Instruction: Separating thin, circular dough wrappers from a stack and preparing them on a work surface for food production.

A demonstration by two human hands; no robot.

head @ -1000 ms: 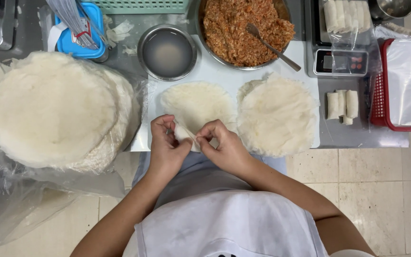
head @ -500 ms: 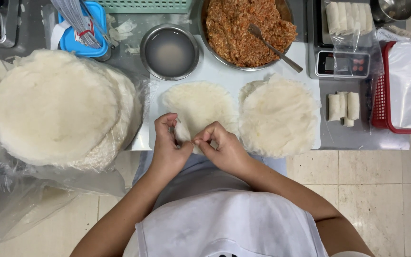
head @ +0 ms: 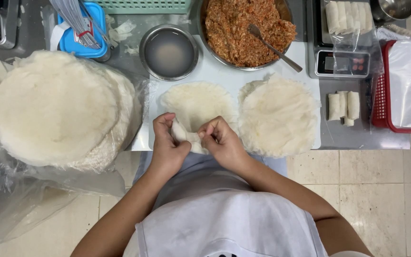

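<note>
A thin round white wrapper (head: pixel 198 102) lies on the white board (head: pixel 224 74) in front of me. Its near edge is folded up into a small roll (head: pixel 190 139). My left hand (head: pixel 166 143) pinches the left end of that roll and my right hand (head: pixel 222 140) pinches the right end, fingers curled around it. What is inside the fold is hidden. A second stack of round wrappers (head: pixel 278 114) sits just right of my right hand.
A big metal bowl of reddish-brown minced filling (head: pixel 246 28) with a spoon (head: pixel 274 47) stands behind the board. Beside it is a small metal bowl of cloudy liquid (head: pixel 169 51). A large wrapper pile (head: pixel 58 107) is at left. Finished rolls (head: pixel 342 105), a scale (head: pixel 341 62) and a red basket (head: pixel 405 88) are at right.
Both hands have folded the wrapper's near edge over and drawn it toward me, tightening it into a small roll. My left hand dropped slightly lower.
</note>
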